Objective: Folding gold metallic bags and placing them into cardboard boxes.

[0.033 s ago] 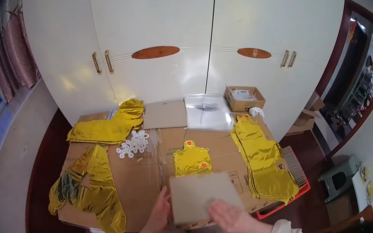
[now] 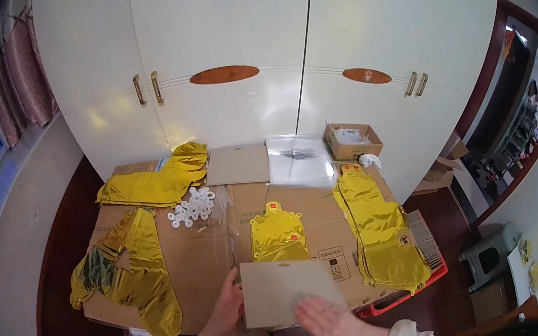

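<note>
A grey-beige cardboard sheet with a small slot near its top edge is held in front of me at the table's near edge. My left hand grips its left edge, with some fingers hidden behind it. Across its lower right part lies my right hand, fingers stretched out flat on the surface. Just beyond the sheet is a flat gold foil balloon with two red spots; its lower end is covered by the sheet.
More gold foil balloons lie at the left, back left and right. White rings, another cardboard sheet, clear plastic bags and a small box sit toward the back. A red crate stands at right.
The cardboard sheet has shifted slightly toward me and left, uncovering more of the gold balloon, and its slot now shows. My right hand has moved a little left and down with it.
</note>
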### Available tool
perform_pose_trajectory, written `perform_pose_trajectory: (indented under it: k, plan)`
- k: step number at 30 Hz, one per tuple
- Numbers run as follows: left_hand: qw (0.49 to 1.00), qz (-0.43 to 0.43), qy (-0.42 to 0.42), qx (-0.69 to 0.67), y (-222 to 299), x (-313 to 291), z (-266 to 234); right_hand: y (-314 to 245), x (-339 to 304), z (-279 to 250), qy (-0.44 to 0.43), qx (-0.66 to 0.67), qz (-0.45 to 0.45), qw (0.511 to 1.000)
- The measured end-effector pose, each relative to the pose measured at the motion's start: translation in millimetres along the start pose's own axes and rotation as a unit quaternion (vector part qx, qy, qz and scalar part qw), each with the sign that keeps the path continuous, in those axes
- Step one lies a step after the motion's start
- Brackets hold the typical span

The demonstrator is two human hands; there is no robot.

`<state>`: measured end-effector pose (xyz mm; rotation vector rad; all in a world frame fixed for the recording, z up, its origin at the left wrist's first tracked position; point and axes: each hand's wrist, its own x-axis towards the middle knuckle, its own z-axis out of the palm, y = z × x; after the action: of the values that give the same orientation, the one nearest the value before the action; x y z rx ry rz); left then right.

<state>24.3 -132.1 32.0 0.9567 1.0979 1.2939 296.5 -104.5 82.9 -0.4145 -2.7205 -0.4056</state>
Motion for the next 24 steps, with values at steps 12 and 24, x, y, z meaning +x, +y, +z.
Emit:
perform_pose_trajectory:
  k: [12,24]
  plan:
    - [0.798,0.185,0.036,0.572,-24,9,-13,-31,-11,48,-0.071,0.066,0.027,0.995]
    - [0.731,0.141,0.08,0.663,-16,23,6,35,20,87,-0.044,0.094,0.22,0.97]
